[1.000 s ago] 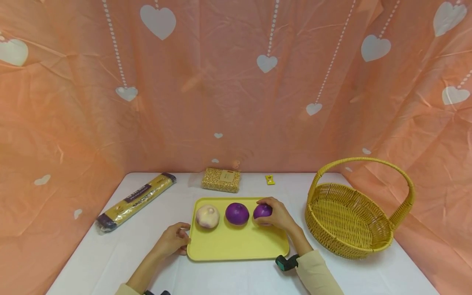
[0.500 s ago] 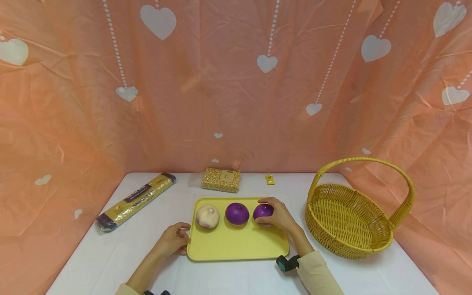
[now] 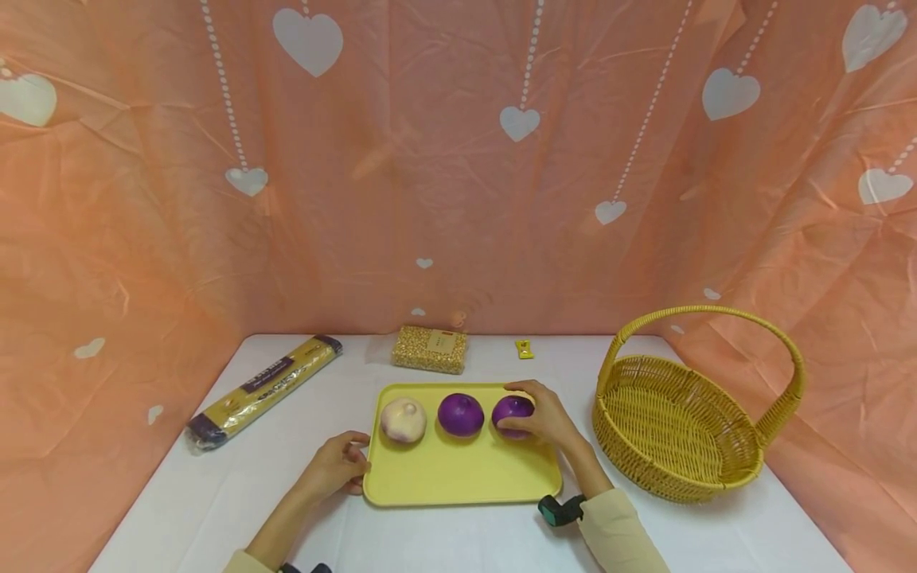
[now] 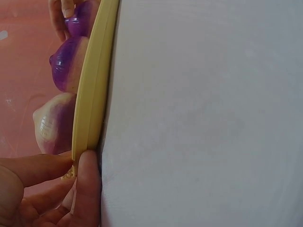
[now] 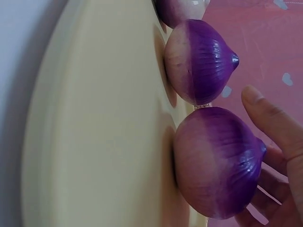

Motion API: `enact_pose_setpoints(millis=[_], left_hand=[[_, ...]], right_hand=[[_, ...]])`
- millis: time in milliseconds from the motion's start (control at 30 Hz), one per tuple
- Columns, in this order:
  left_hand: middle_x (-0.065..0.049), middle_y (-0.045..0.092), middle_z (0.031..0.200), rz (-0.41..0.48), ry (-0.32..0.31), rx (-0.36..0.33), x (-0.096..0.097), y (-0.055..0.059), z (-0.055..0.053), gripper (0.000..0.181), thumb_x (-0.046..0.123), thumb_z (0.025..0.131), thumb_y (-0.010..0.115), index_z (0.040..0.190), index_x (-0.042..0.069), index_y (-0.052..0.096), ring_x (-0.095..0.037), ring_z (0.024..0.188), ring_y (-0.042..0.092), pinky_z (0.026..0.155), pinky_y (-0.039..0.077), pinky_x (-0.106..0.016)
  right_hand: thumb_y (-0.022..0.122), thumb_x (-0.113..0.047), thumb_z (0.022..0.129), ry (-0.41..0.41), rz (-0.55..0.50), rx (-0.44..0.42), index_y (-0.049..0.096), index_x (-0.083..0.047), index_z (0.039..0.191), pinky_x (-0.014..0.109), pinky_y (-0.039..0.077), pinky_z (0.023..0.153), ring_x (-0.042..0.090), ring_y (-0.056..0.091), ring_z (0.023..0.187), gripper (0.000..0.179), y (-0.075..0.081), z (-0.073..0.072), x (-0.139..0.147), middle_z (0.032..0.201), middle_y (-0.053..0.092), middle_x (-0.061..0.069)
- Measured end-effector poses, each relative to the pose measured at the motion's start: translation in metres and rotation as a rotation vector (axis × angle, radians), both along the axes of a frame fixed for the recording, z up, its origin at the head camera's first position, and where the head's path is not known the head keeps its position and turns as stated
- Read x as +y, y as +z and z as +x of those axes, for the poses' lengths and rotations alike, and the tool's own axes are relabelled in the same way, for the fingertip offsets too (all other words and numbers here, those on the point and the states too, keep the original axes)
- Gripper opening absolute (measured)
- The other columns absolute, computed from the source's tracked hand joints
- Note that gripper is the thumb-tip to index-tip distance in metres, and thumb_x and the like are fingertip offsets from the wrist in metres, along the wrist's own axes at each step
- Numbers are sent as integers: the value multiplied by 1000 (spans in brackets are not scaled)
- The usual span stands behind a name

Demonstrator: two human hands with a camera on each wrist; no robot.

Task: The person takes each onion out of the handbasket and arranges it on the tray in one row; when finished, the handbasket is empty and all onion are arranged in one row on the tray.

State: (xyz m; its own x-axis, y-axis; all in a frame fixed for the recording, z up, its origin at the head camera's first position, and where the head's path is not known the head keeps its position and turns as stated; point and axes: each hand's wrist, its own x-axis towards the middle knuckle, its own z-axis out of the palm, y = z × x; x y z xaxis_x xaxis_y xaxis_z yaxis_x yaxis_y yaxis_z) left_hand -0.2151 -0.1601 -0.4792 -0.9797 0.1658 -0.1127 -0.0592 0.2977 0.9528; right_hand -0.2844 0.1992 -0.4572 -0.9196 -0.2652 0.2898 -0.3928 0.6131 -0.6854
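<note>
Three onions sit in a row along the far side of a yellow tray (image 3: 458, 477). The left one is a pale onion (image 3: 403, 421); beside it are a purple middle onion (image 3: 461, 415) and a purple right onion (image 3: 510, 409). At the tray's left end my left hand (image 3: 335, 467) pinches the rim, thumb and finger on either side in the left wrist view. My right hand (image 3: 548, 415) is around the right onion, fingers spread. In the right wrist view its thumb (image 5: 267, 113) stands apart from that onion; whether the other fingers touch it, I cannot tell.
Right of the tray stands a wicker basket (image 3: 673, 485) with a tall handle. Behind the tray lie a bag of yellow grains (image 3: 428, 350) and a small yellow packet (image 3: 524, 349). A long spaghetti packet (image 3: 265, 391) lies on the white table at left.
My right hand has loosened and shifted slightly right, away from the right onion, so more of that onion shows. My left hand stays at the tray's rim.
</note>
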Motion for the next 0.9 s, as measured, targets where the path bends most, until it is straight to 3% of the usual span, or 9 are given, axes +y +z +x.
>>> enact_pose_setpoints(millis=[567,700,900], left_hand=[[-11,51,79,-39,7,2,0,5,0,47,-12,77,60,122,-16,44,-17,55,58,51,58,-36],[-11,52,80,-87,19,32,-3,10,-1,49,-10,77,61,123,-14,44,-17,56,58,51,58,-33],[-9,56,82,-235,97,123,-4,23,-2,52,-3,79,64,128,-7,44,-17,53,59,47,55,-27]], right_hand=[[85,-28,63,-7,-16,112,62,-7,118,52,40,102,34,51,117,63,13,10,2,120,59,11],[84,-29,63,-2,-16,147,61,-9,118,53,40,102,33,50,117,63,15,14,0,121,59,10],[82,-29,68,11,18,191,61,-10,119,58,36,101,31,49,118,59,15,21,-2,123,57,9]])
